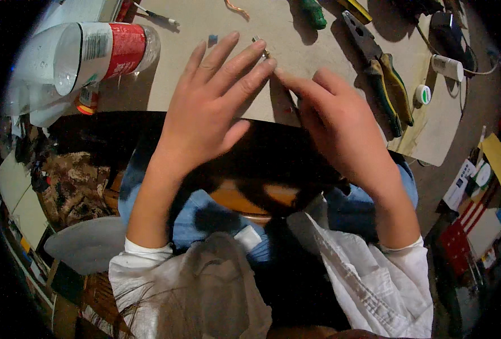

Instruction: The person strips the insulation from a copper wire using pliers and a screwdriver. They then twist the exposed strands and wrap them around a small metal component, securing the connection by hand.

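My left hand [205, 116] lies over the pale board [171, 90] with its fingers stretched out. Its index and middle fingertips rest at a small metal piece [256, 39], partly covered by them. From the right, my right hand [340, 121] reaches in with the index finger pointing at the left fingertips. Its other fingers are curled under. A thin dark shape shows beneath them, but I cannot make out what it is. A small blue bit [212, 40] lies beyond the left hand.
Combination pliers [378, 70] lie at right, near a white cap [422, 94] and a white cylinder [447, 68]. A green handle [313, 14], a copper wire [237, 8] and a cable end [160, 18] lie at the back. A clear bottle [101, 53] lies at left.
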`<state>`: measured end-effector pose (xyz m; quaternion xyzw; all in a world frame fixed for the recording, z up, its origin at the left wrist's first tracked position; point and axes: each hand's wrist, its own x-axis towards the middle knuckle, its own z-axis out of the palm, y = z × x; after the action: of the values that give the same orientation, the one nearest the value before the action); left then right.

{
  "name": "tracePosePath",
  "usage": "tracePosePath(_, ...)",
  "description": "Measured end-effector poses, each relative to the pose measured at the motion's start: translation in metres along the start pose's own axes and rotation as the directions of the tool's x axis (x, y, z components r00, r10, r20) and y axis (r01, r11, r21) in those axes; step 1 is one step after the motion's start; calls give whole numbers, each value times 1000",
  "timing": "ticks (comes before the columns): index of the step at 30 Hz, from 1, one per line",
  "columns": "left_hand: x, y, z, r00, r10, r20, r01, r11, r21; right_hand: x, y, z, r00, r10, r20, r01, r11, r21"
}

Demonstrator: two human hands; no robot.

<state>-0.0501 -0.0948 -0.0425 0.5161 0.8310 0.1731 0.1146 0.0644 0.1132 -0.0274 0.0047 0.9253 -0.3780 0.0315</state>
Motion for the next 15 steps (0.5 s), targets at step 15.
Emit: tracePosePath(15,-2,-2,1,1000,6,6,-7,1000,13,-5,2,-12,995,59,-83,-47,988,146)
